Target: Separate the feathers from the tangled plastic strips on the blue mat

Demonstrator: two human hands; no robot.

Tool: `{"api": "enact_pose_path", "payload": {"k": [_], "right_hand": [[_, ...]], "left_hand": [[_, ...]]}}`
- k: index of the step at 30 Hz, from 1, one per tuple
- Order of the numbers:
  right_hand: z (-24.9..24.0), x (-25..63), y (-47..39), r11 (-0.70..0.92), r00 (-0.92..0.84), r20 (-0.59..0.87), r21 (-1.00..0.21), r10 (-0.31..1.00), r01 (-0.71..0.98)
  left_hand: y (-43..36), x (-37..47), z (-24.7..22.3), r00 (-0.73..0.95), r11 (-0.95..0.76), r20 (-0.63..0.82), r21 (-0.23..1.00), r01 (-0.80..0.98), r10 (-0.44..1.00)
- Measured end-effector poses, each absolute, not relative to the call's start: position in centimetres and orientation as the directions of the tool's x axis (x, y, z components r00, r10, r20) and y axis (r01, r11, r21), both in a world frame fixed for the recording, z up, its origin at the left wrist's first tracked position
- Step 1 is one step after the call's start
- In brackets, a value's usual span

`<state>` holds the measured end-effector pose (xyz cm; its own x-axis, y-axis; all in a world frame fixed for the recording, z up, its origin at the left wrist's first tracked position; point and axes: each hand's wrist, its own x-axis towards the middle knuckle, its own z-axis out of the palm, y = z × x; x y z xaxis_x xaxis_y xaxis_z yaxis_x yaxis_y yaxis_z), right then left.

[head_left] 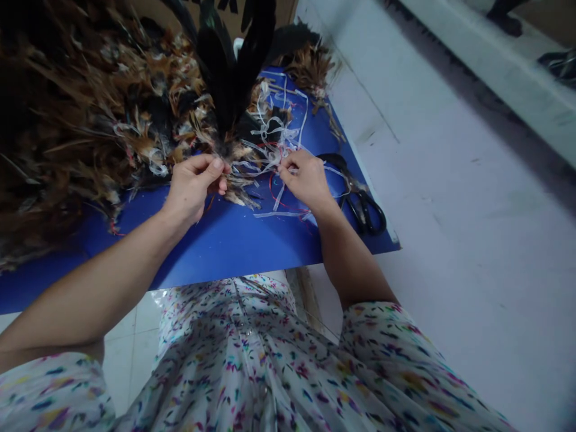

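My left hand [193, 183] is closed, thumb against fingers, on the lower end of a bunch of feathers [225, 78]. Long black plumes stand up from that bunch, with short brown fluff at the base. To its right, my right hand [305, 175] pinches into a tangle of clear plastic strips [272, 153] and thin red string. Exactly which strand lies between those fingertips is hidden. Black-handled scissors [362, 207] lie just right of my right wrist, partly under a strip.
A big heap of brown feather bunches [90, 120] covers the left of the blue tabletop [234, 252]. Another brown bunch [310, 63] lies at the back right. A pale wall [450, 210] borders the table on the right, and a cardboard box [281, 15] stands behind.
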<state>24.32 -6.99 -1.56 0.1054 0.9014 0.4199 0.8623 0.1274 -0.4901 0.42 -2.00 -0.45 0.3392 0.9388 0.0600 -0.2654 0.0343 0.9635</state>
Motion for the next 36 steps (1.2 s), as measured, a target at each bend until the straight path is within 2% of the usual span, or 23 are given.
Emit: {"api": "enact_pose_path", "payload": {"k": [4,7,12,21,24,28,30,36], "right_hand": [[-1.3,24.7,-7.3,0.08,0.155,0.468,-0.446,0.87,0.891],[-1.0,23.6,-7.8,0.1,0.085,0.477,-0.35,0.875,0.932],[-1.2,21.0,-8.0,0.23,-0.133,0.354,-0.248,0.926,0.941],[-1.5,19.7,-7.3,0.161,-0.115,0.225,-0.198,0.968,0.967],[-1.3,20.1,-7.1,0.163,-0.091,0.247,-0.29,0.965,0.943],[-0.9,21.8,-6.9,0.191,-0.008,0.286,-0.619,0.958,0.762],[-0.6,22.8,-6.9,0.199,0.064,0.316,-0.729,0.947,0.654],[0.2,24.5,-7.2,0.211,0.21,0.34,-0.859,0.917,0.467]], "left_hand": [[-1.9,0.4,-0.5,0.351,0.043,0.057,0.962,-0.27,0.935],[-1.9,0.4,-0.5,0.347,0.046,0.053,0.961,-0.271,0.936],[-1.9,0.3,-0.4,0.326,0.031,0.051,0.97,-0.242,0.944],[-2.0,0.4,-0.3,0.331,0.05,0.034,0.969,-0.241,0.943],[-1.9,0.4,-0.3,0.328,0.041,0.04,0.971,-0.237,0.944],[-2.0,0.3,-0.3,0.323,0.032,0.045,0.973,-0.23,0.945],[-2.0,0.4,-0.2,0.313,0.029,0.039,0.977,-0.21,0.949],[-2.2,0.4,0.0,0.311,0.045,0.012,0.983,-0.178,0.95]]}}
